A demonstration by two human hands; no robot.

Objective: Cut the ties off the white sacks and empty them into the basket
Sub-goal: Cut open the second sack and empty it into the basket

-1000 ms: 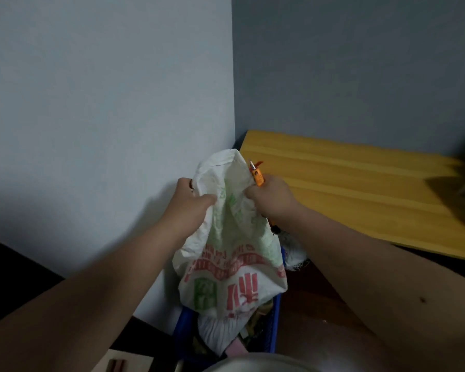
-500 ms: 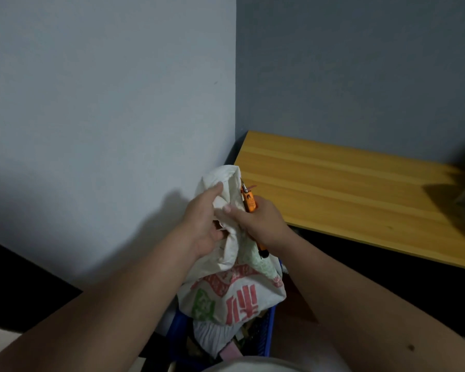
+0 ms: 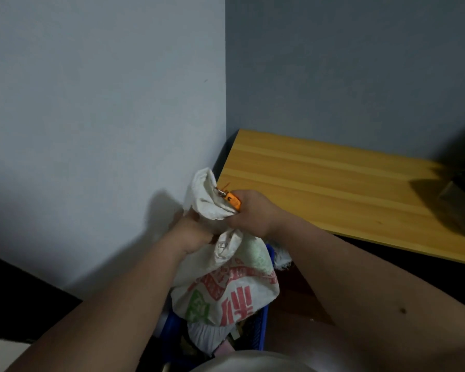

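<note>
While the sack hung over the basket, the job looked only partly done. The left hand was curled round the gathered neck of the sack, and the right hand gripped the same bunched cloth from the other side together with an orange cutter, whose metal tip lay against the folded top of the sack. No tie could be made out in the bunched neck, so it was hard to say whether it had already been cut off or was hidden in the folds. Judging by how slack and crumpled the cloth was, much of the load seemed to have gone. Under the sack, pale crumpled stuff and small odds and ends lay inside the basket, though what they were was too dark to tell. What was left, as far as could be judged, was to finish with this sack and deal with any others; a frayed bit of white cloth showed just to the right of the sack, perhaps another one.

To the right of the sack stood a wooden surface with a dark object at its far right end. The grey wall rose just behind the sack and left little room on that side. A pale rounded edge showed below the basket, too little in view to name.
</note>
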